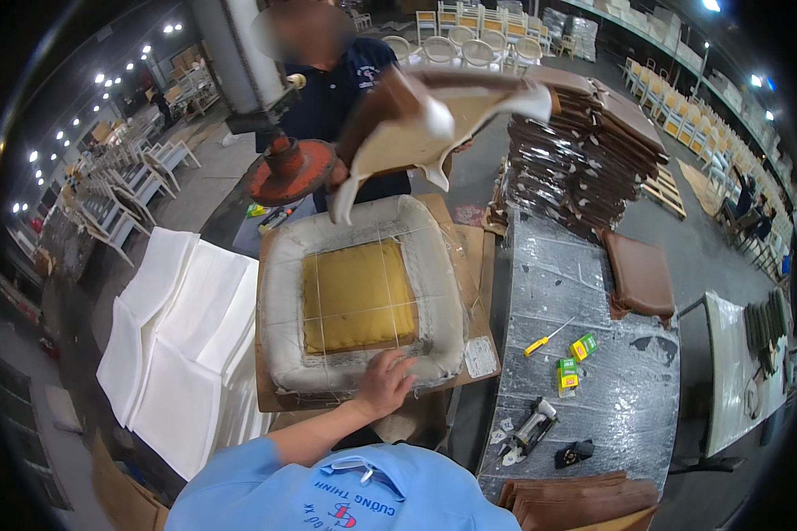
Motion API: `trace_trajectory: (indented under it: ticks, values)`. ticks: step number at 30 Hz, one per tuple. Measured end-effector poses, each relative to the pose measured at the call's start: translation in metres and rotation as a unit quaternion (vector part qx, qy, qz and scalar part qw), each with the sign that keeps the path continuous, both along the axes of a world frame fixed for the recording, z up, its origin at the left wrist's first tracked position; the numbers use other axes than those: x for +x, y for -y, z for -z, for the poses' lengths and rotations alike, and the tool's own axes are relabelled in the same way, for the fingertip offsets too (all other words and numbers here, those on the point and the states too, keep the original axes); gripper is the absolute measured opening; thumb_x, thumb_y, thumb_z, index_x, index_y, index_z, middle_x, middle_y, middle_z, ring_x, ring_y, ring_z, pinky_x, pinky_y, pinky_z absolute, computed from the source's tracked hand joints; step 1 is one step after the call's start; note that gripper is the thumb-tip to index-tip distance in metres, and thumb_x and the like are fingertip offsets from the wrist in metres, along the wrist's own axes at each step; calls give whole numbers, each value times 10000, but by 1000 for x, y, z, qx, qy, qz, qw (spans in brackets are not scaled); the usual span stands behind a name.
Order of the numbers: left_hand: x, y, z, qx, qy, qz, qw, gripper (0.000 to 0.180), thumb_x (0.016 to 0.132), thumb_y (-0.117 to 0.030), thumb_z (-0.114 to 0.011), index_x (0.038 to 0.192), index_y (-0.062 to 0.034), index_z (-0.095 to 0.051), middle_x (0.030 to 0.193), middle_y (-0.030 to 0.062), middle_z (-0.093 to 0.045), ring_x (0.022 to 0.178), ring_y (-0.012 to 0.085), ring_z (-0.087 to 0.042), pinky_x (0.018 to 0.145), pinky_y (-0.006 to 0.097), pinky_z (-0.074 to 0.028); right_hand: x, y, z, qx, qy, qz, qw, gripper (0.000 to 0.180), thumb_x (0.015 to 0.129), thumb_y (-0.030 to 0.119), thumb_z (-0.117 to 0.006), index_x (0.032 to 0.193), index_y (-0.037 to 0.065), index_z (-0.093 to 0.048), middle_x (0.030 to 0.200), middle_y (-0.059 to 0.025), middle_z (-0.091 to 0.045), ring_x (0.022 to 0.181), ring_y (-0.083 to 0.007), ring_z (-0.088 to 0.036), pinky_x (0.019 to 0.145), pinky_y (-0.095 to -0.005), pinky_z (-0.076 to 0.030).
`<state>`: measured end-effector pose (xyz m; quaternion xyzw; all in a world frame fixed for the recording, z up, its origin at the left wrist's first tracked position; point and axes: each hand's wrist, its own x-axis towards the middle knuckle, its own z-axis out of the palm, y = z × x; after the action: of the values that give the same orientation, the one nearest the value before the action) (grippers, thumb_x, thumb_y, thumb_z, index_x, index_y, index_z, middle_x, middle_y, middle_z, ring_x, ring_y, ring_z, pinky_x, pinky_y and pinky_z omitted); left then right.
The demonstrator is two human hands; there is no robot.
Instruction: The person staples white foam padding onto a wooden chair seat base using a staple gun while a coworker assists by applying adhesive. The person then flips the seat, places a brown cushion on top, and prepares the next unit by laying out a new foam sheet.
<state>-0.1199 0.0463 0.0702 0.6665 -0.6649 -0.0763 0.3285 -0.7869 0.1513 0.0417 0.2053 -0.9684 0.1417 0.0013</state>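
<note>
My left hand [385, 385] rests on the near edge of a padded ring [288, 283], its fingers bent a little and apart, holding nothing. The ring is covered in greyish white and crossed by thin cords. Inside it lies a yellow cushion-like pad [359, 296], and a brown board [270, 389] is underneath. Across from me, a person in a dark shirt [376, 62] holds up a brown seat cover [407, 119], its pale underside showing, blurred by motion. A red round press disc [292, 173] hangs beside the cover. My right hand is out of view.
White foam sheets [168, 345] are stacked at left. On the plastic-covered table [549, 283] at right lie a yellow-handled screwdriver [540, 343], green-yellow boxes [568, 376], a staple gun [533, 429] and a brown seat [639, 274]. Brown covers [576, 150] are piled high behind.
</note>
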Motion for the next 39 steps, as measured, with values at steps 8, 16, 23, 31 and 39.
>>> trace_trajectory:
  ticks: [8, 16, 23, 31, 39]
  values:
    - [-36, 54, 18, 117, 30, 22, 992, 693, 1063, -411, -670, 1668, -125, -490, 1682, 228, -482, 1528, 451, -491, 1272, 550, -398, 11, -2, -23, -38, 18, 32, 999, 591, 977, 475, -800, 1267, -39, -775, 1278, -252, -786, 1174, -401, -752, 1059, -508, -570]
    - [-35, 43, 10, 128, 22, 46, 990, 720, 1056, -432, -670, 1662, -99, -469, 1611, 203, -560, 1378, 424, -634, 1156, 556, -497, 11, -8, -33, -58, 25, 52, 997, 631, 998, 511, -767, 1298, -45, -764, 1321, -266, -768, 1212, -412, -739, 1083, -507, -556]
    - [-30, 35, 12, 115, 11, 49, 992, 683, 1050, -421, -686, 1628, -98, -520, 1605, 187, -575, 1358, 415, -652, 1144, 540, -513, 9, -13, -39, -68, 34, 60, 995, 667, 1017, 542, -738, 1325, -50, -754, 1359, -278, -753, 1245, -423, -727, 1105, -506, -543]
    - [-18, 22, -18, 51, -112, 129, 984, 478, 1058, -353, -706, 1441, -66, -708, 1440, 187, -711, 1320, 383, -684, 1147, 510, -525, 1, -35, -46, -103, 49, 84, 990, 709, 1038, 577, -704, 1355, -55, -744, 1402, -291, -735, 1282, -434, -714, 1129, -504, -529]
    - [62, -42, -330, -427, -38, 5, 903, 455, 1031, -164, -744, 1423, 57, -679, 1404, 209, -717, 1316, 318, -696, 1177, 445, -521, 4, -13, -44, -66, 59, 38, 995, 713, 1029, 577, -712, 1358, -55, -743, 1402, -297, -734, 1288, -441, -713, 1128, -517, -531]
